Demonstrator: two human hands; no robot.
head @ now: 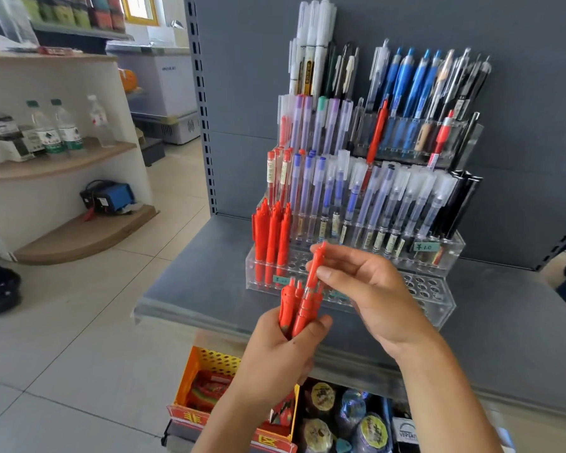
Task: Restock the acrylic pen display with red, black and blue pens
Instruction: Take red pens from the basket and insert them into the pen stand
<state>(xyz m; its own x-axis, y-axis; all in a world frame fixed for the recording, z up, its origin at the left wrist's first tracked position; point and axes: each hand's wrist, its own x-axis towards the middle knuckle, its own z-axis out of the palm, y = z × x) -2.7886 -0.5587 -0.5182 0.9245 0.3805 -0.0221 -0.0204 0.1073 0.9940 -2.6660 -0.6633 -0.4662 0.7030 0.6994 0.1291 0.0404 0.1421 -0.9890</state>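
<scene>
Fingers of left hand (275, 351) clenched round red pen bundle (296, 308); right hand (363, 289) fingers pinching one red pen (316, 266).

Left hand (275, 351) low and near, fingers curled in a closed fist, right hand (370, 289) just beyond, thumb and fingertips pinched, both forearms bare.

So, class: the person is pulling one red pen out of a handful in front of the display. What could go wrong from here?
1. The left hand holds its red pen bundle loosely; pulling one out might spill others.
2. The single red pen in the right hand could knock the standing red pens in the acrylic display.
</scene>
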